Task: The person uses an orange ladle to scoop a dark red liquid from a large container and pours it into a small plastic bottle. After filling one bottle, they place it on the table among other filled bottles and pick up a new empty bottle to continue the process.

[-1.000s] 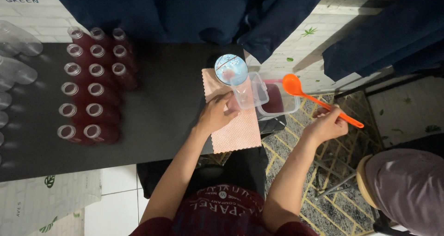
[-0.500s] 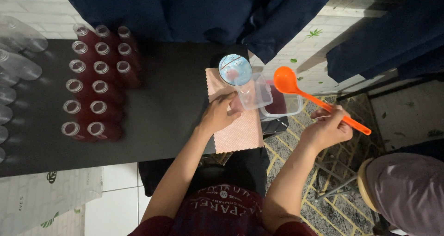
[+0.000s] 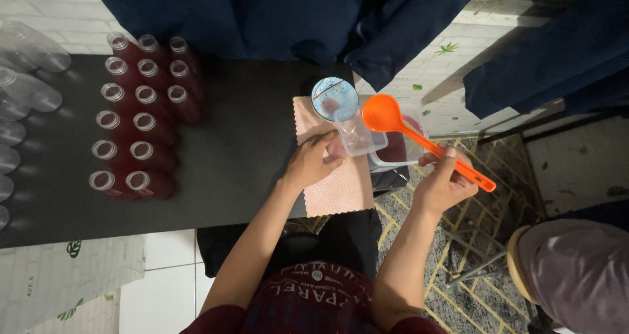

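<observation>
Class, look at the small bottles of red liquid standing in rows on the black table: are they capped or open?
Open. The small bottles of red liquid show bare round mouths from above, with no caps on any.

R hand (image 3: 444, 183) w/ orange ladle (image 3: 419, 139), L hand (image 3: 310, 164) on pink cloth (image 3: 337, 183)

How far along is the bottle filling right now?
Done: about thirteen bottles of red drink stand open on the black table. In hand: the right hand lifts an orange ladle over the tub, while the left hand steadies a clear jug on the pink cloth. Left: empty clear bottles wait at the far edge.
</observation>
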